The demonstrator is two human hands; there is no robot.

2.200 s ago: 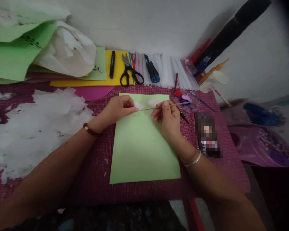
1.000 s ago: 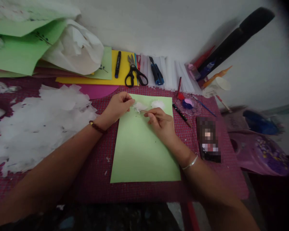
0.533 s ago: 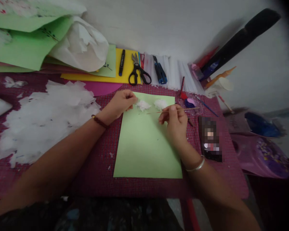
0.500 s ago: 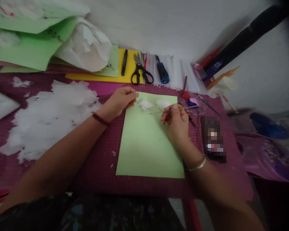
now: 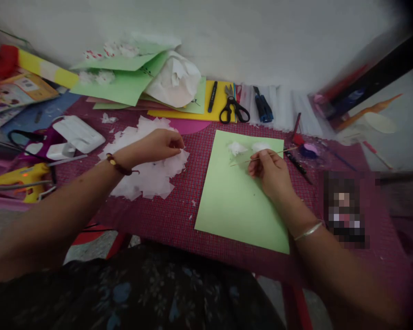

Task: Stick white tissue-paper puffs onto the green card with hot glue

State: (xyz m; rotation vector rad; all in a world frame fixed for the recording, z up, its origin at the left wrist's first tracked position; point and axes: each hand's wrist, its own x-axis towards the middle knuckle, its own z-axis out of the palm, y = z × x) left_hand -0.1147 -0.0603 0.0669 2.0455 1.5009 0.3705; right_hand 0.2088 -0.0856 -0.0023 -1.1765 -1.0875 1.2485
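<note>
Closest to me, along the bottom of the frame, there's my dark floral clothing [image 5: 151, 288], and right past it the red checked tabletop [image 5: 179, 215]. Here's the light green sheet [image 5: 237, 201], lying aslant right of centre. A dark, blurred-out rectangle [image 5: 344, 206] sits at the right, and a yellow glue gun [image 5: 24, 180] over at the left edge.

Up to the hands! My right hand [image 5: 270, 172] is over the sheet, thumb and fingers closed on a thin stick [image 5: 240, 162], its tip pointing left, just below two white tufts [image 5: 237, 148] at the sheet's top. My left hand [image 5: 163, 144] is over the heap of white paper pieces [image 5: 146, 176], left of centre, fingers curled in; whether it pinches or touches a piece, I can't tell.

Just right of my stick hand, a dark pen [image 5: 298, 167] lies beside the sheet, with a clear dish of purple and pink [image 5: 311, 151] beyond it.

Farther back, top centre: a black marker [image 5: 212, 97] and black-handled scissors [image 5: 234, 109] on yellow sheets [image 5: 222, 89], a blue-black cutter [image 5: 262, 107] on whitish strips [image 5: 282, 107], and behind everything the pale wall [image 5: 244, 41].
</note>
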